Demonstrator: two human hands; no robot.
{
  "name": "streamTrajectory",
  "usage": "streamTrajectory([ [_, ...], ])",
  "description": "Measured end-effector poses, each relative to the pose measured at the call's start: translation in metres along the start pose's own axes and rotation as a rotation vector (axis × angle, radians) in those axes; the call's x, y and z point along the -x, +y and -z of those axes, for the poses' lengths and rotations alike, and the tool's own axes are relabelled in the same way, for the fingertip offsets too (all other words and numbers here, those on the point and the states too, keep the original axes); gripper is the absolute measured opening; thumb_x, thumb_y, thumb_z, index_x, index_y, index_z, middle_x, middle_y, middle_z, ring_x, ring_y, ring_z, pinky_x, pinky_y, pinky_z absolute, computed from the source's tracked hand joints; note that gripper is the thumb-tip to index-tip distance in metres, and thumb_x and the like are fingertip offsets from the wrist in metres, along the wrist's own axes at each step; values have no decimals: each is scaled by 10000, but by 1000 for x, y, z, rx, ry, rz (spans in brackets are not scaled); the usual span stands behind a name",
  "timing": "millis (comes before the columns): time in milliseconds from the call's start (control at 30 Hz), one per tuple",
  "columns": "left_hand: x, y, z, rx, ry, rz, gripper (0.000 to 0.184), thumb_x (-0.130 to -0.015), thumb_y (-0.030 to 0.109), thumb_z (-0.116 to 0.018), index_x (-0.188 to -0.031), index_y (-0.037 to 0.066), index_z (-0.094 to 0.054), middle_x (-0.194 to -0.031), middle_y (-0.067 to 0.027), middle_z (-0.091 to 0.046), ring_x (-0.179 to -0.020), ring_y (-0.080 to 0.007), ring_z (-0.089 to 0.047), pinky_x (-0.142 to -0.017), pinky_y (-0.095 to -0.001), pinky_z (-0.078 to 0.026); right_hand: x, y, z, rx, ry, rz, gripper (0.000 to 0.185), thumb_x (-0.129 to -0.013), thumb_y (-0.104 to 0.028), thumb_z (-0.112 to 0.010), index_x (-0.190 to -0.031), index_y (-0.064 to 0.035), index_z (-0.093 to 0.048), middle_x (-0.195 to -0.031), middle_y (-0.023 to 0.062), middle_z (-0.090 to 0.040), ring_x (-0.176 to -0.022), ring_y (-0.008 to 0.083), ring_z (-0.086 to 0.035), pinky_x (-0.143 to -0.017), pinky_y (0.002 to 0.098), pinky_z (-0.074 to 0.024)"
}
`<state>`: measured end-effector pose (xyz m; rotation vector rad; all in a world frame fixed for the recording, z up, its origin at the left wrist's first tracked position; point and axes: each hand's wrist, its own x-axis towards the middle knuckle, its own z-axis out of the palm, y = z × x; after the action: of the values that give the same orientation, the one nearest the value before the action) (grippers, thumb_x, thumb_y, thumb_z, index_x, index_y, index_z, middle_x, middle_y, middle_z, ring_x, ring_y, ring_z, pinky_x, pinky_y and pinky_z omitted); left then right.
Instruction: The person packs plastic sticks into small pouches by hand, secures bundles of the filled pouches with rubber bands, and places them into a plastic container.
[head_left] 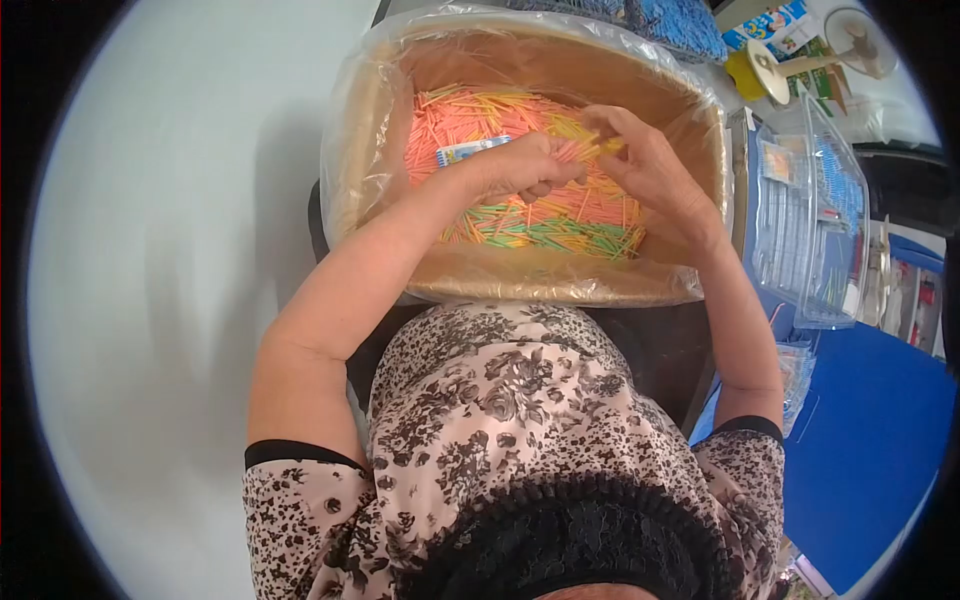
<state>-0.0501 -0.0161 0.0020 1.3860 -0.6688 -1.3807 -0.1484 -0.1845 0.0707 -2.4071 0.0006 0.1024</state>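
Note:
A plastic-lined cardboard box holds many thin sticks in pink, orange, yellow and green. Over the middle of the box, my left hand is closed around a small bundle of pink and yellow sticks. Close to its right, my right hand has its fingers curved and apart beside the ends of the bundle; whether it touches any stick is unclear. Under my left wrist, a blue and white packet lies on the loose sticks.
Right of the box stands a clear plastic container with blue items inside. A blue surface lies at the lower right. Blue sticks fill a container behind the box. A white stand is at the upper right.

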Motion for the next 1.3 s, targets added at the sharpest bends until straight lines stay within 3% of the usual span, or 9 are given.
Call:
streamTrajectory([
  [167, 2, 1, -5, 310, 50, -78, 231, -928, 288, -557, -877, 64, -539, -641, -3, -519, -515, -103, -482, -487, -270, -442, -1, -2, -22, -31, -225, 12, 715, -783, -93, -663, -1407, -53, -316, -1383, 165, -420, -1271, 265, -425, -1008, 367, -383],
  [267, 0, -9, 8, 495, 46, -106, 229, -938, 278, -544, -874, 58, -533, -675, -20, -543, -557, -117, -524, -518, -272, -474, -10, -4, -26, 44, 41, 173, 857, -759, -161, -715, -1440, -29, -213, -1418, 188, -356, -1322, 273, -353, -1076, 368, -303],
  [367, -9, -17, 19, 660, -67, -128, 208, -945, 254, -531, -910, 49, -543, -749, -42, -584, -643, -139, -592, -581, -278, -521, -19, -8, -29, 111, 73, 234, 912, -723, -188, -750, -1437, -20, -208, -1434, 186, -329, -1326, 276, -345, -1074, 371, -309],
  [567, -1, -3, 4, 745, 128, -281, 191, -947, 188, -518, -1031, 18, -541, -967, -78, -593, -836, -181, -617, -722, -299, -542, -29, -14, -49, 192, 95, 373, 937, -654, -226, -806, -1410, -37, -286, -1427, 171, -345, -1312, 282, -364, -1054, 367, -340],
  [700, 1, 2, 1, 685, 137, -292, 193, -933, 152, -525, -1071, 18, -541, -1003, -84, -590, -871, -184, -616, -739, -311, -550, -31, -9, -43, 255, 122, 353, 834, -656, -198, -809, -1360, -62, -383, -1372, 153, -418, -1254, 275, -432, -1005, 345, -388],
  [867, 15, 17, -2, 529, 154, -185, 197, -906, 115, -538, -1073, 13, -560, -985, -102, -616, -882, -191, -634, -734, -327, -565, -22, -19, -23, -99, 164, 282, 581, -693, -125, -771, -1218, -53, -533, -1229, 109, -515, -1127, 223, -517, -938, 309, -422],
  [933, 12, 11, -3, 447, 127, -235, 210, -906, 137, -551, -1069, 5, -564, -977, -111, -624, -877, -199, -641, -734, -331, -568, -14, -17, -18, -195, 292, 145, 434, -717, -79, -745, -1124, -31, -605, -1129, 84, -564, -1046, 189, -549, -900, 293, -434],
  [1067, 7, 9, -3, 229, 65, -288, 242, -915, 185, -569, -1069, -2, -567, -958, -122, -642, -873, -210, -652, -747, -339, -567, -12, -1, -24, -295, 269, 121, 201, -765, -58, -707, -958, -13, -677, -983, 53, -599, -933, 129, -556, -844, 269, -440],
  [1300, 11, 7, -1, 271, -25, -334, 290, -946, 243, -533, -1121, 12, -548, -1003, -120, -635, -929, -219, -642, -828, -353, -542, -8, -1, -27, -712, 264, 17, 88, -834, -80, -654, -885, -19, -691, -867, 10, -603, -830, 86, -546, -775, 237, -440],
])
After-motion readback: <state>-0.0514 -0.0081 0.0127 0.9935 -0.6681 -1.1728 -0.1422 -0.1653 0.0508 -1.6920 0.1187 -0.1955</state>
